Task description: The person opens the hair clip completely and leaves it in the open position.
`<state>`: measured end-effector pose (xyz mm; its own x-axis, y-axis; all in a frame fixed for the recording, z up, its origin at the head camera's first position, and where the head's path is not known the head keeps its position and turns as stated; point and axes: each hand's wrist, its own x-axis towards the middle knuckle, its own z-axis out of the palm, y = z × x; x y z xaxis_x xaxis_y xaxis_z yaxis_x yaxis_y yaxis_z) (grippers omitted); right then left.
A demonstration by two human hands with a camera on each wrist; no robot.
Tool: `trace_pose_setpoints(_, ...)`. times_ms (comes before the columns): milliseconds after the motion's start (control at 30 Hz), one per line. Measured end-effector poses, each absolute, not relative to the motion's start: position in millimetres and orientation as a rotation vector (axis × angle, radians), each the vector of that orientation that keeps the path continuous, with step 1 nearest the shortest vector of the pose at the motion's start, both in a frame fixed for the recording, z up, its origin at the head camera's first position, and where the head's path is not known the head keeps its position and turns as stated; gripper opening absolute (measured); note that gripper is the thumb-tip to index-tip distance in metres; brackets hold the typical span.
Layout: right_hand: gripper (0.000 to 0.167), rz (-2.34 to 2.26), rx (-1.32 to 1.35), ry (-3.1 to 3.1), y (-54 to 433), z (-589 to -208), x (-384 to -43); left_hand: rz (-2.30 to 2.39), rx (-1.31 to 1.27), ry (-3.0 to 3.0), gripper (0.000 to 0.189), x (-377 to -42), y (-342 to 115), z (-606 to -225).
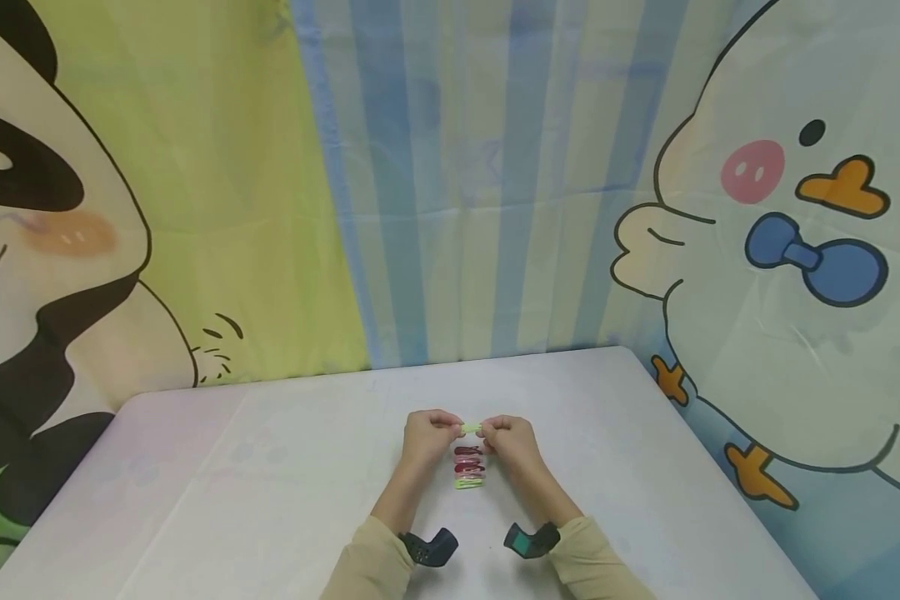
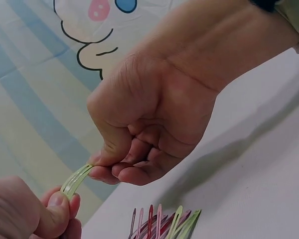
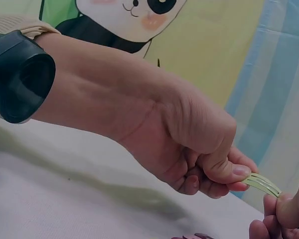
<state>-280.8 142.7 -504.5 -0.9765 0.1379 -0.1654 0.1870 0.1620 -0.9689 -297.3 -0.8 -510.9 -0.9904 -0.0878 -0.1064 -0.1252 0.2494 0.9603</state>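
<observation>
Both hands hold a light green snap hair clip between them above the table. My left hand pinches one end of it between thumb and fingers, and my right hand pinches the other. Seen from the left wrist, the clip is slightly bowed, with the left hand at lower left and the right hand in the middle. In the right wrist view the clip spans the two thumbs. Just below the hands lies a column of hair clips, dark red, pink and green.
The clips stand on a white table. Behind it hangs a striped curtain, with a panda print on the left and a white bird print on the right. Dark wrist cameras sit on the inner wrists.
</observation>
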Motion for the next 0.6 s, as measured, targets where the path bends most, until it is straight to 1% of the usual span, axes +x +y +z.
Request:
trace_pose_setpoints(133,0.014,-1.971,0.339,2.351,143,-503,-280,1.898,-0.199,2.455,0.006,-297,-2,-511)
trace_pose_setpoints(267,0.015,-1.97,0.349,2.353,144,-504,-281,1.883,-0.111,2.479,0.004,-297,-5,-510)
trace_pose_setpoints(600,0.017,-2.011,0.408,2.291,149,-504,-286,1.68,0.407,2.687,0.009,-304,-20,-515)
